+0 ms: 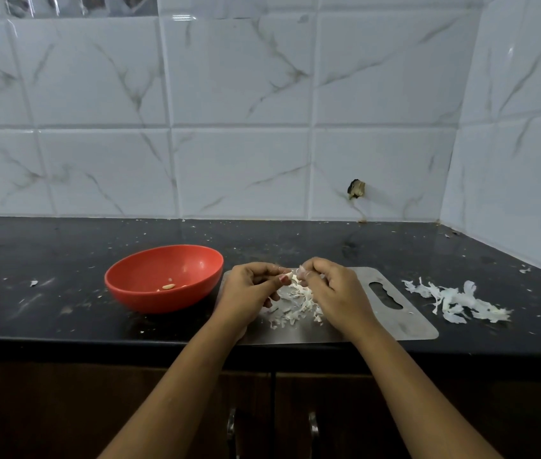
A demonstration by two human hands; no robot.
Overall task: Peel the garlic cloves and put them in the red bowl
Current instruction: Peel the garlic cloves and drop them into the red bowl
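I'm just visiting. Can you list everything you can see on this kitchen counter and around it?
red bowl: one, red, left of the board.
peeled clove: at least one, pale, inside the bowl.
cutting board: one, grey metal, at the counter's front edge.
skin heap on board: one, white, under the hands.
skin heap on counter: one, white, right of the board.
garlic clove: one, whitish, pinched between both hands.
counter: one, black.
left hand: one, over the board, pinching the clove.
right hand: one, over the board, pinching the clove.
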